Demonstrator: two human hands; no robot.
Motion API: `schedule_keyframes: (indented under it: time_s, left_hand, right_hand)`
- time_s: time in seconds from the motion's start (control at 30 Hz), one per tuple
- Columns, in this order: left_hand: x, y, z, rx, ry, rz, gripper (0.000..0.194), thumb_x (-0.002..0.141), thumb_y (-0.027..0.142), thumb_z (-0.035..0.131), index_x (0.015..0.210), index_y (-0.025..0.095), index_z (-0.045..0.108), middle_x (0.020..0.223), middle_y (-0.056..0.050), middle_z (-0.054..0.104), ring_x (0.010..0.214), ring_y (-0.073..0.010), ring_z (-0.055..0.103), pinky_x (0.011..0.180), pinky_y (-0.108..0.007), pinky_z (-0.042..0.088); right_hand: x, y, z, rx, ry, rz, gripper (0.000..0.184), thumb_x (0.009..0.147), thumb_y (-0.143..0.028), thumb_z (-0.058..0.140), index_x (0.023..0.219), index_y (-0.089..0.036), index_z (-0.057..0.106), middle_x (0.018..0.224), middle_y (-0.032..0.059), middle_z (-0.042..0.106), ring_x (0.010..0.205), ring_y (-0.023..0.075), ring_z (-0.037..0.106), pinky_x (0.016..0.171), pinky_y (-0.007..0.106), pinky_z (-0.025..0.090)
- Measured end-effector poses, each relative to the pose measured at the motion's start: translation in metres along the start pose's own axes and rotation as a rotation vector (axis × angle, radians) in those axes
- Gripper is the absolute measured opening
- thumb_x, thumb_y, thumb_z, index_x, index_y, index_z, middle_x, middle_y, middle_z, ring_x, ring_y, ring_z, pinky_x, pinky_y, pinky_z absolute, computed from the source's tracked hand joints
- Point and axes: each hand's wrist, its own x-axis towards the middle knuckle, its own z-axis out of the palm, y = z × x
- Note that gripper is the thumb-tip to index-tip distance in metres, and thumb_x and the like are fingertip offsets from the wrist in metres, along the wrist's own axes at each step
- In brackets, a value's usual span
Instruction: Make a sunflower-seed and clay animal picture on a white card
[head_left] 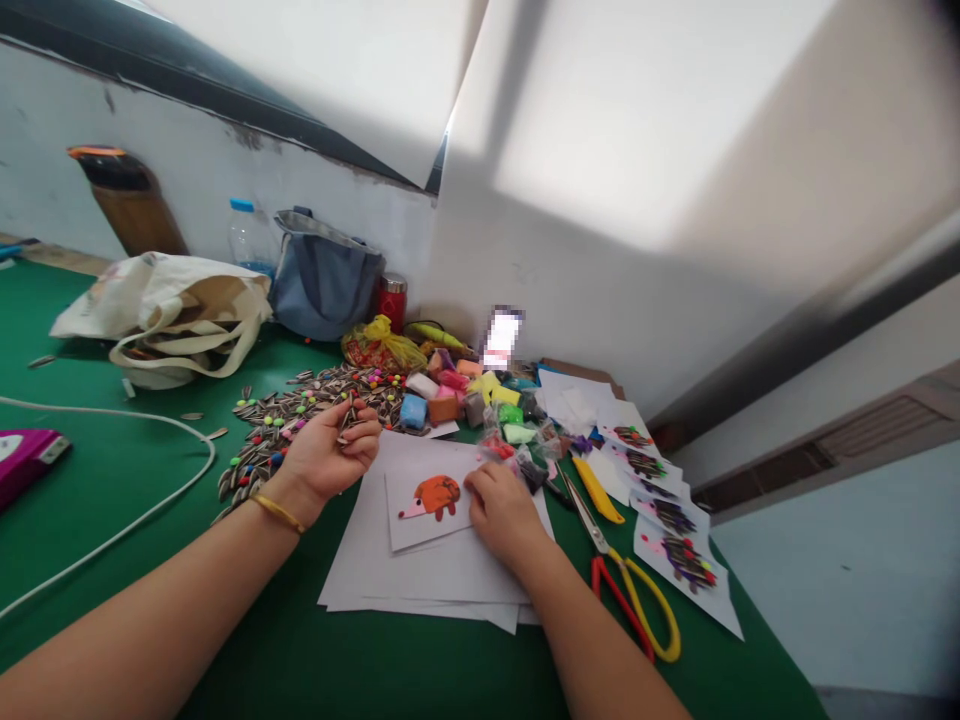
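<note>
Several striped sunflower seeds (350, 415) lie in the curled fingers of my left hand (334, 450), raised palm up beside the seed pile. My right hand (506, 515) rests on the right side of a small white card (405, 535), its fingertips at the edge of an orange clay hedgehog (437, 494) with a pink snout and brown feet. Whether those fingertips pinch anything is hidden. Under the card lie larger white sheets (352, 580). A heap of sunflower seeds (259, 455) mixed with small coloured balls spreads behind and left of my left hand.
Wrapped blocks of coloured clay (442, 408) sit behind the sheets. Scissors (622, 570) and a yellow utility knife (598, 490) lie right of my right hand. Seed-covered hedgehog cards (686, 570) line the right edge. Bags (326, 280) and a white cable (150, 410) are leftward.
</note>
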Motion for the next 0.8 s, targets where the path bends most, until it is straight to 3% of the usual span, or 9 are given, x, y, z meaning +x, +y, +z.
schedule_keyframes:
  time_s: [0.2,0.33,0.5,0.67,0.8]
  left_hand:
    - [-0.006,-0.013,0.000,-0.099,-0.043,-0.085,0.021,0.102,0.025,0.037,0.086,0.018,0.049,0.068,0.003,0.045,0.043,-0.0072,0.044,0.033,-0.017,0.032]
    - [-0.008,-0.020,0.004,-0.081,-0.012,-0.133,0.022,0.102,0.025,0.038,0.084,0.018,0.048,0.065,0.004,0.042,0.041,-0.0060,0.042,0.033,-0.015,0.033]
    - [-0.010,-0.028,0.007,0.024,0.017,-0.163,0.025,0.101,0.027,0.040,0.079,0.017,0.047,0.063,0.005,0.040,0.038,-0.0041,0.037,0.032,-0.014,0.029]
    - [-0.008,-0.030,0.004,0.127,0.005,-0.192,0.028,0.101,0.029,0.042,0.077,0.016,0.048,0.061,0.007,0.036,0.037,-0.0027,0.035,0.032,-0.013,0.025]
    - [-0.008,-0.035,0.000,0.339,0.024,-0.255,0.027,0.098,0.029,0.050,0.074,0.016,0.050,0.059,0.008,0.035,0.036,-0.0012,0.029,0.034,-0.012,0.020]
  right_hand:
    - [0.001,0.000,0.001,0.020,0.032,-0.005,0.025,0.081,-0.003,0.052,0.095,-0.019,0.065,0.100,0.0082,0.062,0.101,0.0232,0.054,0.090,0.034,0.044]
    - [0.001,0.003,0.004,0.042,0.048,0.013,0.023,0.080,-0.002,0.050,0.088,-0.019,0.063,0.095,0.0072,0.061,0.097,0.0224,0.054,0.087,0.033,0.044]
    - [0.002,0.005,0.004,0.056,0.057,0.007,0.021,0.080,-0.003,0.050,0.087,-0.019,0.063,0.093,0.0069,0.061,0.095,0.0222,0.054,0.087,0.033,0.045]
    - [0.001,0.006,0.000,0.121,0.108,-0.011,0.025,0.082,-0.006,0.052,0.099,-0.018,0.065,0.101,0.0093,0.064,0.101,0.0238,0.056,0.091,0.036,0.046]
    - [0.001,0.004,-0.003,0.194,0.169,-0.010,0.022,0.087,-0.012,0.051,0.102,-0.018,0.066,0.101,0.0094,0.066,0.100,0.0231,0.058,0.092,0.037,0.046]
